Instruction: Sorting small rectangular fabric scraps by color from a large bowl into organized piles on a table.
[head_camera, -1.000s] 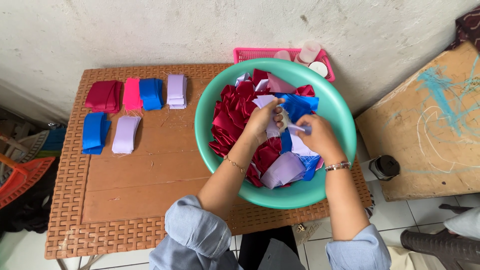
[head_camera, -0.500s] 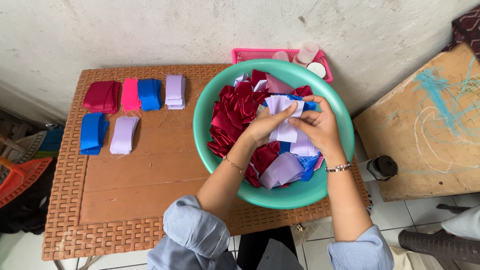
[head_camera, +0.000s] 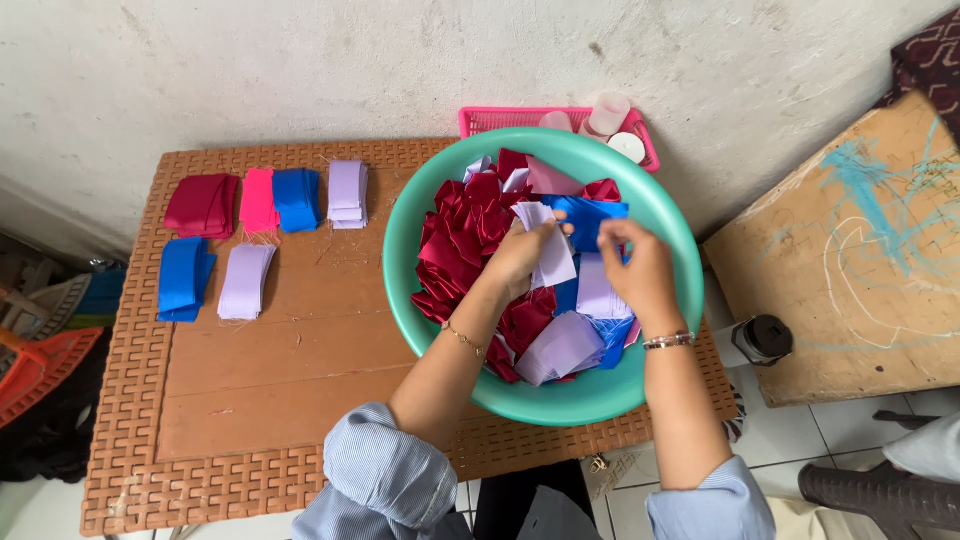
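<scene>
Left hand (head_camera: 520, 258) pinching a lilac fabric piece (head_camera: 550, 250) at basin (head_camera: 420, 310) centre; right hand (head_camera: 640, 270), at three o'clock, fingertips closed on its edge. Best kept flat, edges aligned. Sorted stacks (head_camera: 260, 200) at ten o'clock.

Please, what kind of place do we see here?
Probably an informal home craft or sewing corner. Sorted stacks of cut fabric pieces lie on a brown woven-pattern table, both hands pick through a green basin of pieces, against a rough wall.
</scene>
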